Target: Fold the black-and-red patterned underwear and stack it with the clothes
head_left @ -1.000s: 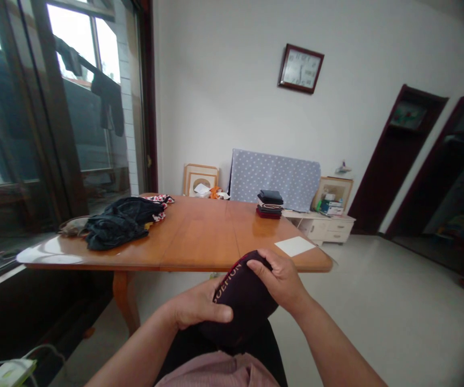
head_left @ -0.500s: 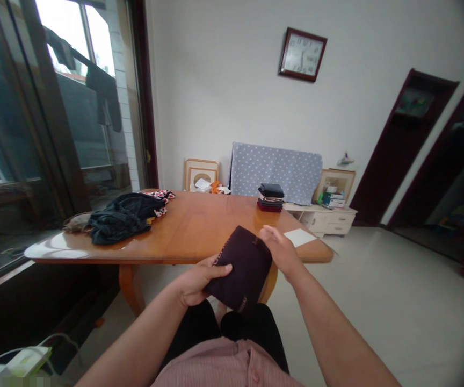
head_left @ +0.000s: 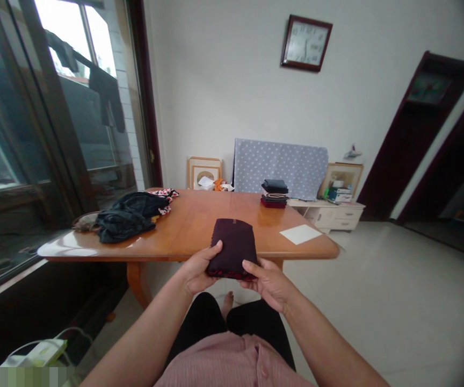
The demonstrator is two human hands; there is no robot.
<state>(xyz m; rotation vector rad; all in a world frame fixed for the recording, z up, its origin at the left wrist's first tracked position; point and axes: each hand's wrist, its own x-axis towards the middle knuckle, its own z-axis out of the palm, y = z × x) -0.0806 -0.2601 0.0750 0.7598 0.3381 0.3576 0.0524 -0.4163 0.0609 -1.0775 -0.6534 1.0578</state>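
A folded dark maroon garment [head_left: 232, 246] is held flat between both hands, just in front of the near edge of the wooden table [head_left: 191, 226]. My left hand [head_left: 197, 271] grips its left near corner, thumb on top. My right hand [head_left: 270, 282] holds the near right edge, fingers closed under it. On the far side of the table stands a small stack of folded dark clothes [head_left: 274, 192]. A heap of unfolded dark clothes [head_left: 129, 215] lies at the table's left end.
A white sheet of paper [head_left: 300, 234] lies on the table's right side. Behind it stand a dotted blue covered item [head_left: 280, 166], picture frames and a low white cabinet [head_left: 336, 215]. Glass doors on the left; white device with cables [head_left: 34, 352] on the floor.
The garment went from a bundle in my lap to a flat folded square raised toward the table edge. My right hand moved from its top to its near edge.
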